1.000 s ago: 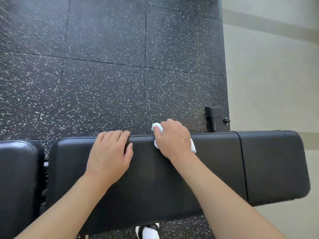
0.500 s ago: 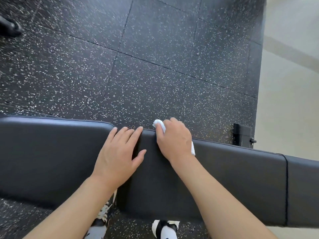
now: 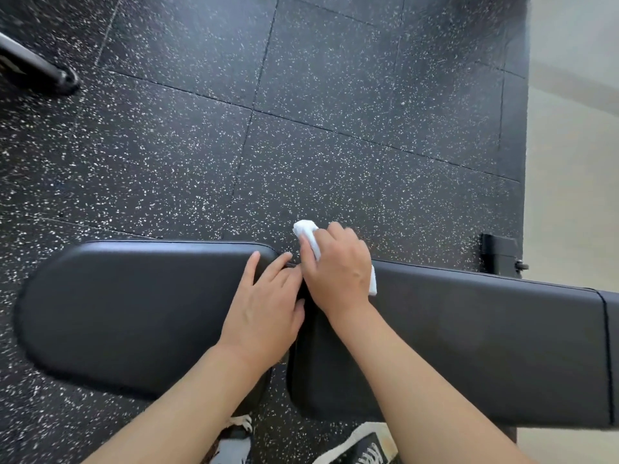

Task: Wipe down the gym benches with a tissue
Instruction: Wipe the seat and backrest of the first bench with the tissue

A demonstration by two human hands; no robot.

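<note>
A black padded gym bench runs across the lower half of the head view, in two pads: a rounded seat pad [image 3: 127, 309] on the left and a long back pad [image 3: 485, 343] on the right, with a narrow gap between them. My right hand [image 3: 338, 272] is closed on a crumpled white tissue [image 3: 310, 237] and presses it at the far corner of the long pad, beside the gap. My left hand [image 3: 264, 313] lies flat, fingers spread, on the right end of the seat pad, touching my right hand.
Black speckled rubber floor tiles [image 3: 301, 135] lie beyond the bench. A pale floor strip [image 3: 569, 162] runs down the right side. A black bench frame bracket [image 3: 499, 252] sticks out at the far right; a dark equipment foot [image 3: 43, 72] is top left. My shoes [image 3: 361, 447] stand below the bench.
The view has swung left, so the whole seat pad shows. My right hand slid the tissue left along the far edge to the gap, and my left hand shifted onto the seat pad's end.
</note>
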